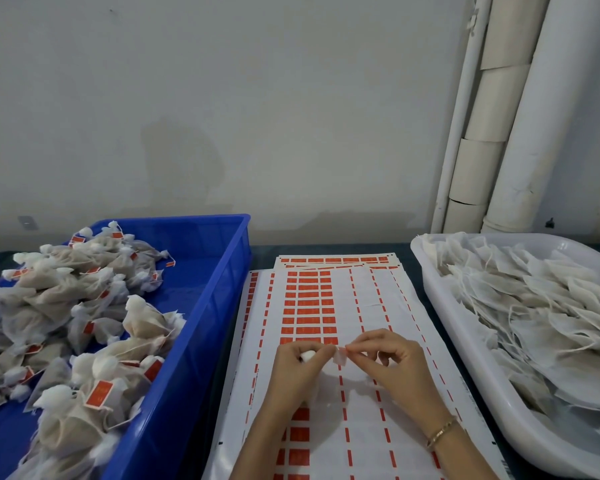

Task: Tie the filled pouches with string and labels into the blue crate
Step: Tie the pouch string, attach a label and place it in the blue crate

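I'm looking at a small hand-packing workshop: a blue crate (205, 271) heaped with tied pouches (66, 296), sheets of red labels (309, 306), a white tub (437, 299) of flat pouches (534, 306), a bare wall (222, 98) and pipes (534, 133) behind

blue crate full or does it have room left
Partly full. Tied pouches with red labels are heaped along the left side of the blue crate, and its bare blue floor shows along the right wall and in the far corner.
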Demonstrator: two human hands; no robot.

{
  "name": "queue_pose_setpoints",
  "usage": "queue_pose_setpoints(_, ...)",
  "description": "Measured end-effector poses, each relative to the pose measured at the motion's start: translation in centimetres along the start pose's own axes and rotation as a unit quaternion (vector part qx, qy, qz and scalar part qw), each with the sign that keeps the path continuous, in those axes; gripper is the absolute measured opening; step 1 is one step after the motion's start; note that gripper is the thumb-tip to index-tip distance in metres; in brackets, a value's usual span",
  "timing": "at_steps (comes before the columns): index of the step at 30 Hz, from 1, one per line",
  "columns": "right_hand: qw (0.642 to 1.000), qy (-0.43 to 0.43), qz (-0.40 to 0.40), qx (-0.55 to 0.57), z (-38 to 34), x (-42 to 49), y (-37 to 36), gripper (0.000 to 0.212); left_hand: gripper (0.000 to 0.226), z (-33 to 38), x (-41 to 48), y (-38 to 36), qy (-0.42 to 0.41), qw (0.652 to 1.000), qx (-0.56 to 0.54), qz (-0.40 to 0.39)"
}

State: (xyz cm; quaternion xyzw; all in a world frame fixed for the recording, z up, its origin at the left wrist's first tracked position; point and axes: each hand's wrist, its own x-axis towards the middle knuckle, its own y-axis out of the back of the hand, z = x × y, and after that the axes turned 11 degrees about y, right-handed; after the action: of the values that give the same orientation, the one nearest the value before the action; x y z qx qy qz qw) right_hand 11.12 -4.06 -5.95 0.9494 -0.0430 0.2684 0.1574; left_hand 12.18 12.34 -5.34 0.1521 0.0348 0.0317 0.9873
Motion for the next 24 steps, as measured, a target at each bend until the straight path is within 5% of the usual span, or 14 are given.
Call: queue_pose_setpoints(24,0.998,0.004,-0.030,-0.050,0.15,-0.47,-0.20,0.028,0.014,0.03,0.21,0.28,0.034,0.999,-0.014,-0.019)
